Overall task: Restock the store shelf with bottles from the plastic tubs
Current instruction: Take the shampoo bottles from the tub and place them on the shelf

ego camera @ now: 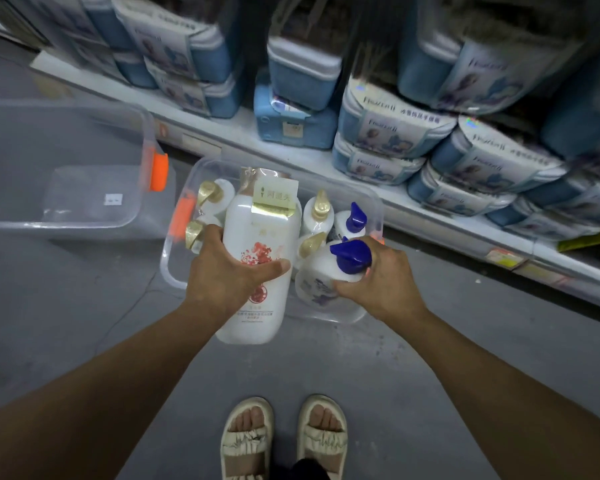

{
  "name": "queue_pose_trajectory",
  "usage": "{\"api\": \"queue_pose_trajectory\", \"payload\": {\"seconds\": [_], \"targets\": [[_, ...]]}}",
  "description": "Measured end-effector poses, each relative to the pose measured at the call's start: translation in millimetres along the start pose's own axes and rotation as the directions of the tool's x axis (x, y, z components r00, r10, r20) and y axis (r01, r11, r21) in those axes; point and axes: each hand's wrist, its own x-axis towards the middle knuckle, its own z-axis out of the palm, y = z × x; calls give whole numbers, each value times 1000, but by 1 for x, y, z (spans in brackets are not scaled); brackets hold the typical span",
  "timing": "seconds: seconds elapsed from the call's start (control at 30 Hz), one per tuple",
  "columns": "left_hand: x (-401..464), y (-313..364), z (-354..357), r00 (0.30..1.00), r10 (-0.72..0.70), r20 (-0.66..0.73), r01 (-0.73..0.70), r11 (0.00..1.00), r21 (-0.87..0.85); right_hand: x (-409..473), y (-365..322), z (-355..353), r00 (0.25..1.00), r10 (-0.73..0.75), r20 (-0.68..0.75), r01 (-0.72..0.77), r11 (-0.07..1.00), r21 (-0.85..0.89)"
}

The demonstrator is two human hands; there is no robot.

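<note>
Left hand (229, 271) wrapped around tall white bottle (257, 258), right hand (378, 278) gripping blue-pump bottle (326, 275), both raised over plastic tub (174, 268), long axes pointing toward shelf (361, 188) directly ahead, right hand nearer.

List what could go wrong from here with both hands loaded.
1. The left hand grips the tall bottle one-handed around its middle; it looks bulky and could slip.
2. The right hand holds the blue-pump bottle near its top; the pump could catch neighbouring bottles in the tub and topple them.
3. The shelf looks packed, so placing space may be tight.
</note>
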Motion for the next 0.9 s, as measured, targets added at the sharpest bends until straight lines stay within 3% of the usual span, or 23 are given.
{"api": "queue_pose_trajectory", "payload": {"seconds": [0.13,0.3,0.53,0.9], "targets": [[-21,45,-33,1000,17,-25,-18,998,-59,-7,-49,-50,998,57,23,-60,986,155],[-50,107,-80,997,54,-62,-59,995,-86,-14,-118,-110,1000,23,-15,-18,960,279],[-103,192,-154,984,112,-137,-125,988,-87,-35,-224,-210,988,-88,-127,119,959,259],[-195,321,-253,957,214,-198,-256,942,-217,-99,-359,-357,934,-312,-175,348,907,239]]}}
